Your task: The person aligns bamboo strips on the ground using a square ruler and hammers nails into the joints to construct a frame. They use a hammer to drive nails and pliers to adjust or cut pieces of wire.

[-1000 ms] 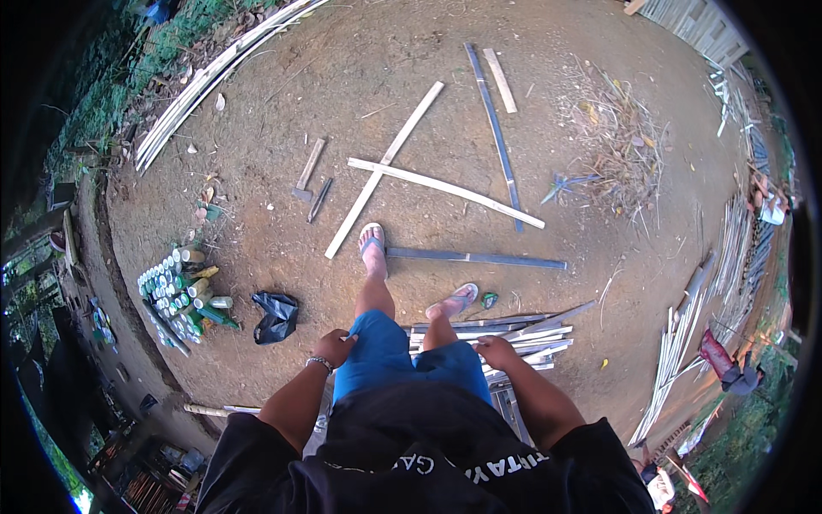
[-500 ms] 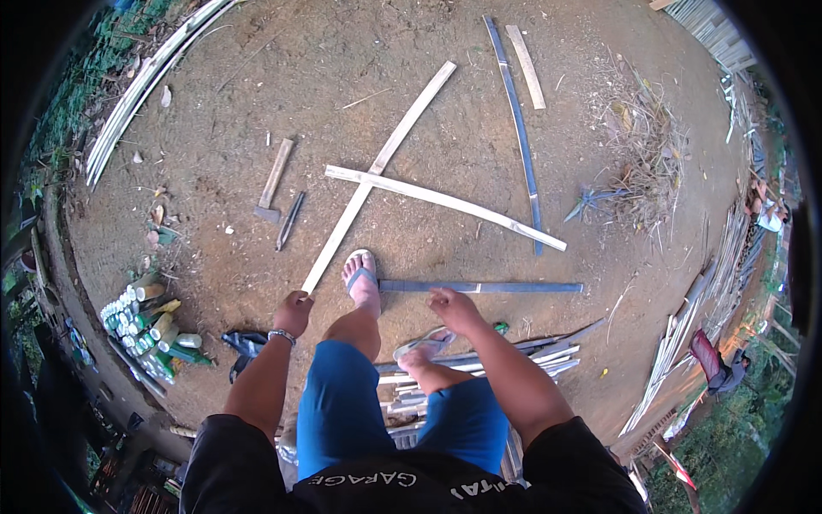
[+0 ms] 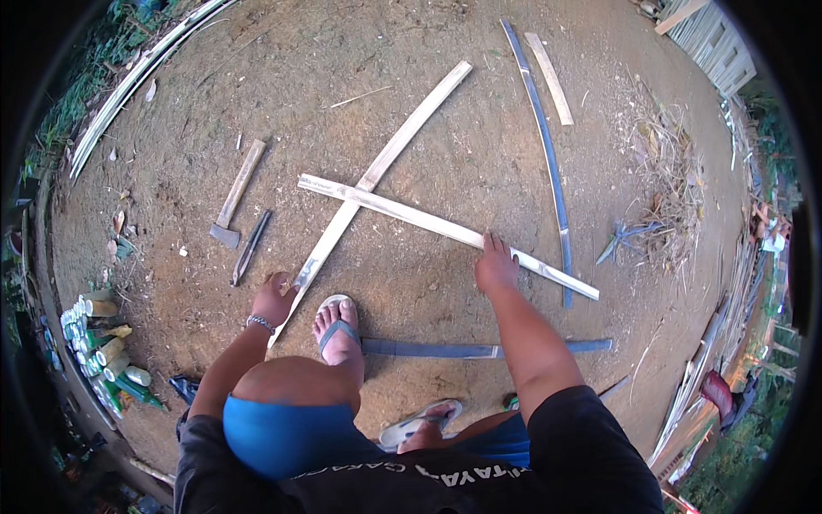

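Observation:
Two pale split bamboo strips lie crossed on the ground. My right hand (image 3: 497,264) has its fingers over the upper crossing strip (image 3: 411,217), toward its right end, gripping its edges. Beside the lower part of the slanting strip (image 3: 330,233) is my left hand (image 3: 274,301), its fingers apart and loosely bent, fingertips close to the strip's edge. Whether they touch it I cannot tell. Left of that hand lie a dark pointed tool (image 3: 251,248), perhaps a sheathed knife, and a hatchet (image 3: 237,194) with a wooden handle.
A dark strip (image 3: 428,349) lies by my sandalled foot (image 3: 336,327). Farther right are another dark strip (image 3: 545,150) and a short pale piece (image 3: 549,77). Dry grass (image 3: 672,188) is heaped at the right. Several bottles (image 3: 107,347) stand at the lower left.
My right hand has moved forward onto the crossing strip. My left hand has let go of the slanting strip's near end and moved up along it. My body leans farther forward and lower.

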### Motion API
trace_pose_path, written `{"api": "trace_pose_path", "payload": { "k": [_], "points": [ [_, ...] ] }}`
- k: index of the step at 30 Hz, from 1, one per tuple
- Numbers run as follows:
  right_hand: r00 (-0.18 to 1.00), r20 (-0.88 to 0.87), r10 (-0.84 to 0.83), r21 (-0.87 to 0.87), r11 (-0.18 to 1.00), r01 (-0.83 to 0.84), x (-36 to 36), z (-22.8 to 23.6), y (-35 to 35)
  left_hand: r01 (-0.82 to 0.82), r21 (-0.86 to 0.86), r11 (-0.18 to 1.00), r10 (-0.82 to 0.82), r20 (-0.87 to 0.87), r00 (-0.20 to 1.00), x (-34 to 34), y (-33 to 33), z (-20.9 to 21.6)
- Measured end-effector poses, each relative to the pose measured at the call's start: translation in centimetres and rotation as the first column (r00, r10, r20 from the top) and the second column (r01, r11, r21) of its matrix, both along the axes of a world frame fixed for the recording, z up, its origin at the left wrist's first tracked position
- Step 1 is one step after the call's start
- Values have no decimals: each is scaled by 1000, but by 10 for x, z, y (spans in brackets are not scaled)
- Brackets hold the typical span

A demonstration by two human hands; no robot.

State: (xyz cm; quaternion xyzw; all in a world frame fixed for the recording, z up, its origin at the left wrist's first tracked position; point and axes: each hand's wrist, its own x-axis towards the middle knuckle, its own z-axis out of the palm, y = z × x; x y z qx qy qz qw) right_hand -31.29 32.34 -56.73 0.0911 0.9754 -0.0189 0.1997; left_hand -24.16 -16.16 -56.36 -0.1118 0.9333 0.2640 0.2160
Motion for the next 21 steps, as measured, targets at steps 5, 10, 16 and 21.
{"api": "trace_pose_path", "payload": {
  "k": [5, 10, 16, 21],
  "points": [
    [996, 65, 65, 18, 998, -67, 20, -10, 12, 27, 5, 1000, -27, -40, 999, 35, -10, -5],
    [992, 52, 116, -55, 992, -113, 32, -2, 14, -120, 2, 993, 120, -60, 991, 39, -13, -5],
    [995, 11, 98, -289, 953, -91, 57, 26, 6, -480, 495, 725, 578, -57, 814, -6, 0, -14],
    [936, -253, 245, -326, 890, -321, 87, 28, 29, -655, 739, 155, 733, 358, 578, -52, 35, 21]
  ]
}}
